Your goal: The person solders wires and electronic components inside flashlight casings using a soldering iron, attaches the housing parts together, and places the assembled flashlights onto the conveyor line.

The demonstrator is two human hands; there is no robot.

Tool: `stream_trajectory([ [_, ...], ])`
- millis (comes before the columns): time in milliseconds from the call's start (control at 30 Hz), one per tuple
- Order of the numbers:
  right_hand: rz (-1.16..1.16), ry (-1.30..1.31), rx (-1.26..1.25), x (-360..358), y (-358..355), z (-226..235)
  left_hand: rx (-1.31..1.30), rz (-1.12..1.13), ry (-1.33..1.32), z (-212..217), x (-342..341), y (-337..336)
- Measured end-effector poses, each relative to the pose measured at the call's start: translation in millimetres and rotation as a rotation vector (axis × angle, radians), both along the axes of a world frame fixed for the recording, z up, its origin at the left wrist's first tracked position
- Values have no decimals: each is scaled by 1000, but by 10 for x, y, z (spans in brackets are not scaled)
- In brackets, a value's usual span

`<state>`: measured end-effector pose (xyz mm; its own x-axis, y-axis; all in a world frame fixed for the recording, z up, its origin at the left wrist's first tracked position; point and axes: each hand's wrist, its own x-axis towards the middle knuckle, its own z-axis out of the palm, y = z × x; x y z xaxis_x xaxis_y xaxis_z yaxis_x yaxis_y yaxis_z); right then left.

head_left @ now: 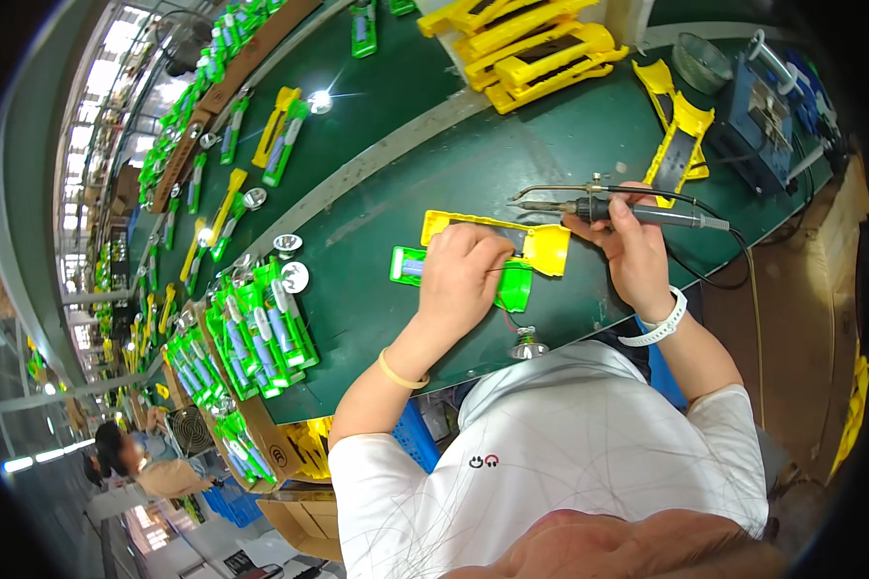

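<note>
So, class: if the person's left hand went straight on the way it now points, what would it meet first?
Probably the yellow casing, just ahead of the left hand; the hand's height above it is unclear, so it might pass over.

A green table [357,328] is carrying a green casing [516,288] mid-frame, a reflector [528,347] lower centre, and yellow shells [694,119] upper right.

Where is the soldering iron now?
In the head view, the soldering iron is right of centre, in the right hand, its tip pointing left near the yellow casing by the left hand.
</note>
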<state>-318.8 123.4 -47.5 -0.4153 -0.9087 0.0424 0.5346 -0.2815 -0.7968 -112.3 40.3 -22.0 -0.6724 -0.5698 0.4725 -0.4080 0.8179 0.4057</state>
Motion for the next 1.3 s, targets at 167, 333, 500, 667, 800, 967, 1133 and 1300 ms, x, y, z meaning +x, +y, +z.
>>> stream_trajectory([
  [167, -2, 227, 35, -179, 234, 22, 379, 56, -45, 91, 12, -38],
  [333, 13, 451, -13, -238, 313, -116, 200, -82, -204, 156, -12, -102],
  [500, 34, 682, -45, -227, 276, -147, 179, -62, -288, 169, -61, -95],
  [667, 46, 839, 5, -225, 268, -62, 164, -43, -263, 187, -123, -80],
  [800, 16, 877, -7, -200, 256, -43, 160, -22, -308, 207, -147, -68],
  [967, -11, 804, -62, -205, 322, -10, 146, -7, -338, 215, -155, -62],
  [1133, 48, 438, -30, -69, 283, 5, 141, 14, -335, 195, -150, -66],
  [1300, 9, 430, 13, 21, 128, -22, 175, 15, -318, 170, -143, -73],
])
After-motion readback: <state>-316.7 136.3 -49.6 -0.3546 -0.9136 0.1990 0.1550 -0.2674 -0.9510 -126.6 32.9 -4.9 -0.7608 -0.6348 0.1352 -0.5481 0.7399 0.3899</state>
